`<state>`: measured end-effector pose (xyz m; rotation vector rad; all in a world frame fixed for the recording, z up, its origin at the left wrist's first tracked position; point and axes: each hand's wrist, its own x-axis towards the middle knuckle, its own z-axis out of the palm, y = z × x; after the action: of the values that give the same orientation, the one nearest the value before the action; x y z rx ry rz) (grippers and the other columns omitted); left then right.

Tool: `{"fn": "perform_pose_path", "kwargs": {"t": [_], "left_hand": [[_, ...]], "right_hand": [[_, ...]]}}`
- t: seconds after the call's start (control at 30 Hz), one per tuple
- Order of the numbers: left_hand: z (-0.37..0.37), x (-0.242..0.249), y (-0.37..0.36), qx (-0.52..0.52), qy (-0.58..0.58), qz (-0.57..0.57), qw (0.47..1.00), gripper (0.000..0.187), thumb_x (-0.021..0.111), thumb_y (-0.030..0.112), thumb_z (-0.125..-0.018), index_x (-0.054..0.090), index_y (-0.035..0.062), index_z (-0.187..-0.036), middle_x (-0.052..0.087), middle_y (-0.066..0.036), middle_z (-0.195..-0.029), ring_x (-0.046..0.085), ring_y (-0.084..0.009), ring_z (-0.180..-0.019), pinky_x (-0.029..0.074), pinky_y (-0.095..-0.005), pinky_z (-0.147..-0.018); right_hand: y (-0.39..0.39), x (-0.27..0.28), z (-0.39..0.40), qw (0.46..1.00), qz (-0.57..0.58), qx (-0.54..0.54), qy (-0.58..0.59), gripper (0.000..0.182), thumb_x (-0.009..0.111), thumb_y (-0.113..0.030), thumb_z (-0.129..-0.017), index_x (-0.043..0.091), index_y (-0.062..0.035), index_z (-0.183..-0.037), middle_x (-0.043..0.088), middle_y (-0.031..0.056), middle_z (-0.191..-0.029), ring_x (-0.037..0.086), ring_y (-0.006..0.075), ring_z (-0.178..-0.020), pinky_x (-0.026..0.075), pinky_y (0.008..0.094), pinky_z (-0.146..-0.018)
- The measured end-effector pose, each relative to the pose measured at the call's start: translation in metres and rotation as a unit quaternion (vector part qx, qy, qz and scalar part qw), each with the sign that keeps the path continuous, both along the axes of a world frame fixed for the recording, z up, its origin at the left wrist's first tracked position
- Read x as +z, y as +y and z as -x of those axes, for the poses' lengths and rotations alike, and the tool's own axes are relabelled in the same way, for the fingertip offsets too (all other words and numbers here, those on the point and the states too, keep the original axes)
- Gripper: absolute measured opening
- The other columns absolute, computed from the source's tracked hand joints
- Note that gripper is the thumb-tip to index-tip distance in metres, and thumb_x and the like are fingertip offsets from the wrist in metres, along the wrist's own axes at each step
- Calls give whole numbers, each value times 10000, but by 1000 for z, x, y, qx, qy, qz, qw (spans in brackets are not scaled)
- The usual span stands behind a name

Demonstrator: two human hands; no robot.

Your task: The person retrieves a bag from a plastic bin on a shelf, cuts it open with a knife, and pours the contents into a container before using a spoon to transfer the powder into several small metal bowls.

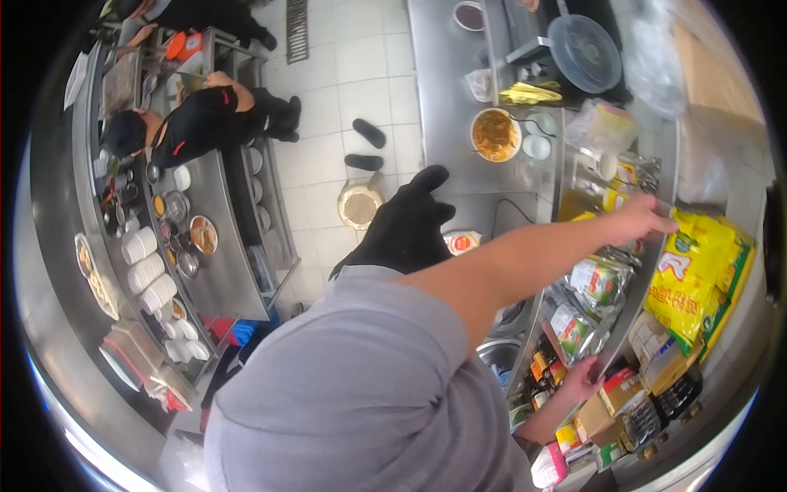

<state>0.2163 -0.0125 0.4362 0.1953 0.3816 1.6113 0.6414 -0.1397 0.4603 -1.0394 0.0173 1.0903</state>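
My left hand (pixel 643 220) reaches out with the arm stretched and grips the metal shelf edge (pixel 649 287), beside a yellow bag (pixel 679 275) with red lettering. Lower down, my right hand (pixel 582 380) is closed on the same edge, just below the silver packets (pixel 574 326) with green and red labels. Its fingers are partly hidden by the shelf. Bottles (pixel 541 379) with dark contents stand near my right wrist, and a cardboard box (pixel 620 389) lies to the right of that hand.
A bowl of red-orange food (pixel 496 135) rests on the steel counter (pixel 449 90). Above it is a round translucent lid (pixel 584 53). At the left, a co-worker in black (pixel 205 123) stands by a counter with stacked white bowls (pixel 146 271). A round stool (pixel 360 206) is on the floor.
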Motion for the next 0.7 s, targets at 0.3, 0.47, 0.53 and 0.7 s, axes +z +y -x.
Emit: {"fn": "perform_pose_path", "kwargs": {"t": [0.3,0.47,0.53,0.7], "left_hand": [[5,-3,7,13,117,-1,993,468,846,341,-904,707,-60,-1102,728,-116,-977,672,-206,-824,546,-382,-702],[5,-17,19,-28,146,-87,985,392,689,302,-1035,706,-68,-1166,770,-147,-1092,739,-235,-871,598,-370,-782],[6,-15,15,-39,193,-94,976,445,631,337,-1074,687,-70,-1246,766,-140,-1086,729,-191,-906,576,-309,-791],[8,-23,22,-98,92,-172,976,403,561,381,-1115,612,58,-1351,720,-67,-1255,694,-176,-1104,558,-342,-940]], "right_hand": [[12,-17,-37,998,-46,45,14,530,656,-85,-941,524,123,-1410,596,228,-1444,564,368,-1369,447,498,-1206],[-13,-22,-11,985,-152,62,54,514,689,-83,-941,521,122,-1382,595,227,-1436,560,353,-1365,430,464,-1219],[-18,-19,7,985,-155,54,55,514,704,-94,-944,518,127,-1370,594,225,-1430,557,349,-1362,415,458,-1229],[-23,-18,44,977,-201,-16,68,473,707,-64,-951,528,132,-1342,599,228,-1395,548,360,-1356,391,489,-1236]]}}
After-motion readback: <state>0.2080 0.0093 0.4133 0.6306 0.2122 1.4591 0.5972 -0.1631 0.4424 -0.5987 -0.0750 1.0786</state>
